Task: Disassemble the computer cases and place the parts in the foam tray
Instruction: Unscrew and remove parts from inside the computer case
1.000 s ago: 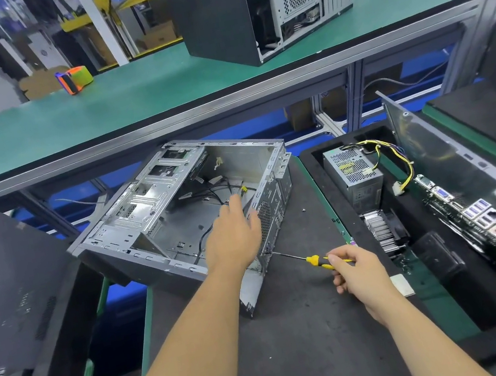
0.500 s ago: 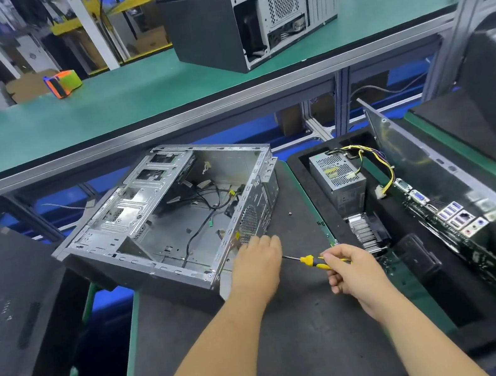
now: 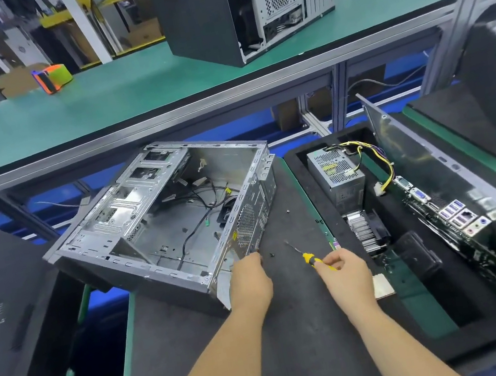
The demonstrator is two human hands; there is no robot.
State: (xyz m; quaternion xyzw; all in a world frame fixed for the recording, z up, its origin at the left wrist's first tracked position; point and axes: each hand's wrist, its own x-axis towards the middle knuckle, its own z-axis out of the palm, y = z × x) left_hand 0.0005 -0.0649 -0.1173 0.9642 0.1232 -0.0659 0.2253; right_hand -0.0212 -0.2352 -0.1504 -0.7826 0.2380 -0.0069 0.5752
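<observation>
- The left hand [image 3: 250, 282] is at the near corner of the open case [image 3: 160, 223]. Its fingers are curled at the metal edge, and they seem to pinch it, but I cannot tell for sure.
- The right hand [image 3: 344, 273] grips a yellow screwdriver [image 3: 310, 259]. The tip points up and left, toward the case, and touches nothing.
- The case lies on its side on the dark worktop [image 3: 298, 328], just ahead of the left hand. It looks almost bare inside, with only loose wires [image 3: 202, 219] left.
- I think the step now is taking out a last screw at the back of the case. To do it well, hold the case still with the left hand, set the tip straight in the screw, and turn slowly so it does not slip.
- Two tiny screws [image 3: 271, 254] lie on the worktop between the hands and a bit ahead. They could roll away or get lost, so mind them.
- The foam tray [image 3: 298, 179] is right of the right hand. It already holds a power box [image 3: 336, 172], a cooler [image 3: 363, 230] and a board [image 3: 453, 214].
- The wires inside could catch on a hand or the tool.
- Another case [image 3: 245, 9] sits on the green shelf [image 3: 123, 90], far ahead of both hands.
</observation>
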